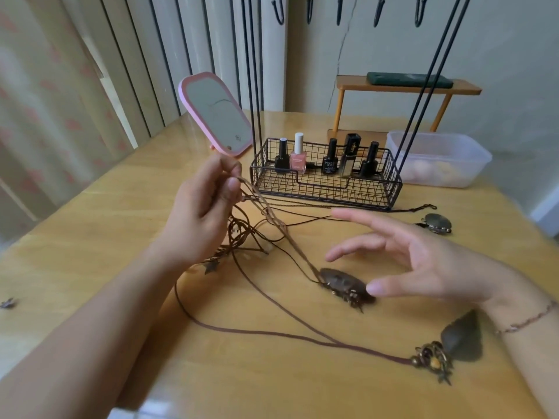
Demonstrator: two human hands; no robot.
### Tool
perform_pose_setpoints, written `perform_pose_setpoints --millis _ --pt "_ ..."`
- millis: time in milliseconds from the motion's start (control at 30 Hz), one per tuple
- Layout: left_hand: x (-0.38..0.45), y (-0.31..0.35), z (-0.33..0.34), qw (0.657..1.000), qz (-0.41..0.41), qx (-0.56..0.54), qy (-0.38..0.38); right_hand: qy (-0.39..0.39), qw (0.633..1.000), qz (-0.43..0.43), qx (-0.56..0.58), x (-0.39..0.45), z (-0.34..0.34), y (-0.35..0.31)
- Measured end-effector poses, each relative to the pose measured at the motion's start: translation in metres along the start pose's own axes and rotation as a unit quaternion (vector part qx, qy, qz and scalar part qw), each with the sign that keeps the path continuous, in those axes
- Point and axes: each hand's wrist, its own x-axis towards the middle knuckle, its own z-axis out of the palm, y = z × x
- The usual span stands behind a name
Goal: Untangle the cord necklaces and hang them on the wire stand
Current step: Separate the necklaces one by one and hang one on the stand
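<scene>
At the far left edge of the desk [90, 213] a small star charm [7, 303] lies alone, well apart from everything else. Next comes the left hand [202, 210], raised above the desk, its grip pressed together on several brown cord necklaces [257, 204], thumb against fingers, lifting the strands so they run taut down to the right. Below that hand sits the tangle [242, 237], a knot of crossed cords with a star pendant [210, 266] at its lower edge. Behind it stands a pink mirror [216, 113].

One lifted strand ends at a dark oval pendant [344, 284] resting on the desk in the middle. The wire stand [326, 179] is behind, its basket holding nail polish bottles [328, 158], its uprights rising to hooks [279, 13] at the top, all of them bare.

The right hand [423, 264] hovers with its grip spread wide, holding nothing, thumb tip just beside the oval pendant. Further right lie a leaf pendant [461, 337] on a thicker cord and a round pendant [437, 223] near the stand.

The risk, as I judge it: pulling higher with the left hand while the pendants drag would tighten the knot instead of loosening it, and a sharp tug could snag a cord on the basket's wire or tip a bottle.
</scene>
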Motion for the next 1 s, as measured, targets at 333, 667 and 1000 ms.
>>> perform_pose_setpoints --millis 333,667,1000 --pt "0.003 0.003 -0.005 0.998 -0.009 -0.064 -0.004 0.058 0.971 -0.038 -0.227 0.011 0.019 0.010" --pt "0.005 -0.002 -0.020 0.961 -0.038 0.135 -0.236 0.258 0.944 -0.012 -0.206 -0.012 -0.009 -0.003" --pt "0.004 0.007 -0.020 0.940 -0.046 0.150 -0.304 0.278 0.897 0.078 -0.334 -0.007 -0.001 0.004"
